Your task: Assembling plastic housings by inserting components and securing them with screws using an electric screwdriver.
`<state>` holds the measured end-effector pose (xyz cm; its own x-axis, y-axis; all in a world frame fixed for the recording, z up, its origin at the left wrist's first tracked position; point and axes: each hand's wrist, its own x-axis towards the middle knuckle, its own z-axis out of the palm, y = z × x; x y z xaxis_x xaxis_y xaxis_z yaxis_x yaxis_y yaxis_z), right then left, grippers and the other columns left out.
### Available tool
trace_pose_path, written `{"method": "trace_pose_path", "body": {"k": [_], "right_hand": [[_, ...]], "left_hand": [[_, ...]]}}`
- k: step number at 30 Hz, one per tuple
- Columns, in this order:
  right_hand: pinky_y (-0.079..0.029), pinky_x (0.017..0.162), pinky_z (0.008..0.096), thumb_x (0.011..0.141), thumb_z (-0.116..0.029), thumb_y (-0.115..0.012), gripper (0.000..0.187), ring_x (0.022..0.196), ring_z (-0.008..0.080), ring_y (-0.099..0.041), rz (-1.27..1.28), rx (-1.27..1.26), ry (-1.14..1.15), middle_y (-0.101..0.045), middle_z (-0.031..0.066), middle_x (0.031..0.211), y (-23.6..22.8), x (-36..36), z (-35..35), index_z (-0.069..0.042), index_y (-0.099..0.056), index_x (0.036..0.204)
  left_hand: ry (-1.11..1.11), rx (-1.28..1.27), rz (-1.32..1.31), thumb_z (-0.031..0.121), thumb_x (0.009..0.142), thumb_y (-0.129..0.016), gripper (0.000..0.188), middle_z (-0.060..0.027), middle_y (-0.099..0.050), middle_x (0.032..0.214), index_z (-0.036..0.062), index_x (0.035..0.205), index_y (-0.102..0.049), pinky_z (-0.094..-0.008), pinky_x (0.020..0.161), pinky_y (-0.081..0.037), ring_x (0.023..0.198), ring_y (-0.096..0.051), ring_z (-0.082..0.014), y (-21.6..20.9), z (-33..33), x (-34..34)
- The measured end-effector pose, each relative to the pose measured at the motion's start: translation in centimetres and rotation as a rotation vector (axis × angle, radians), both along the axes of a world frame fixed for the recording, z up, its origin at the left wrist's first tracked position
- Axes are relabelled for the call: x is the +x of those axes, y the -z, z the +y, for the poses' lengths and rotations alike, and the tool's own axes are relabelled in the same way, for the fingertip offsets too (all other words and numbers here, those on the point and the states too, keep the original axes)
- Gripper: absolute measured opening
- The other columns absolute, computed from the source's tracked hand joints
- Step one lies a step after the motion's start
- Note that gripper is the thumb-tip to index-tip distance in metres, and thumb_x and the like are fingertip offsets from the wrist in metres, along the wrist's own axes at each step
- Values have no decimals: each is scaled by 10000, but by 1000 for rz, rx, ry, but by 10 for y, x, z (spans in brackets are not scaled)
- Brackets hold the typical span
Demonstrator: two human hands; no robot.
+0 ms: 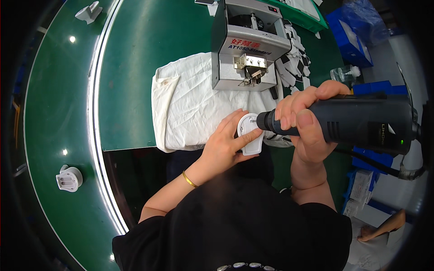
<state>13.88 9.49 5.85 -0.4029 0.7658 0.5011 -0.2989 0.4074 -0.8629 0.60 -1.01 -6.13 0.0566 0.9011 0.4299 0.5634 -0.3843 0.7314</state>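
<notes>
At the cloth's (190, 99) near edge: a white part (252, 147) in hand.
Left hand (226, 137): grips that part.
Right hand (307, 119): wraps the driver (361, 117), its tip at the part.
Far side: a gray machine (248, 47).

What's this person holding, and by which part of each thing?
The left hand holds a white plastic piece by its left edge, with the thumb across its face. The right hand grips a black electric screwdriver around the front of its body.

From here I see the screwdriver (357, 119) right of the housing (253, 146), both before the machine (239, 39); cloth (187, 104) on the table (176, 36); conveyor (58, 113) to the left.
</notes>
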Motion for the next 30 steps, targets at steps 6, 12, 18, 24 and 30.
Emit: {"method": "trace_pose_path", "body": {"k": [6, 12, 18, 24, 30], "right_hand": [[-492, 672, 366, 874, -36, -602, 445, 638, 150, -547, -97, -8, -55, -540, 78, 794, 1, 1, 2, -65, -346, 1237], [-496, 674, 366, 883, -35, -600, 496, 647, 148, -555, -222, 131, -9, -547, 78, 809, 9, 4, 5, -59, -335, 1301], [-501, 662, 372, 884, -22, -596, 412, 630, 146, -554, -156, 99, -70, -555, 79, 806, 9, 2, 4, -64, -371, 1226], [-515, 631, 271, 795, 47, -674, 437, 642, 116, -605, -90, 88, -26, -625, 71, 760, 13, 3, 10, 82, -457, 1173], [-518, 630, 336, 878, -142, -733, 395, 713, 163, -584, 156, -383, 422, -588, 57, 838, -3, 54, 79, -29, -516, 1187]], "left_hand": [[-6, 3, 3, 209, 640, -855, 621, -199, -516, 1309, 165, 1228, -659, -457, 995, -467, 1226, -511, -414, 1, -1, 0], [-32, -7, -44, 167, 577, -902, 635, -189, -549, 1290, 172, 1175, -686, -457, 978, -472, 1214, -524, -413, 1, -3, 2], [-31, -3, -27, 179, 578, -902, 646, -191, -543, 1309, 193, 1187, -685, -468, 985, -466, 1222, -514, -425, 3, -4, 3], [-18, 40, 20, 195, 636, -860, 630, -221, -523, 1307, 157, 1232, -659, -466, 990, -464, 1209, -517, -435, 2, -1, 3], [-157, 71, 251, 226, 683, -795, 562, -185, -473, 1417, 191, 1228, -660, -465, 1037, -441, 1325, -428, -409, -20, -8, 1]]}}
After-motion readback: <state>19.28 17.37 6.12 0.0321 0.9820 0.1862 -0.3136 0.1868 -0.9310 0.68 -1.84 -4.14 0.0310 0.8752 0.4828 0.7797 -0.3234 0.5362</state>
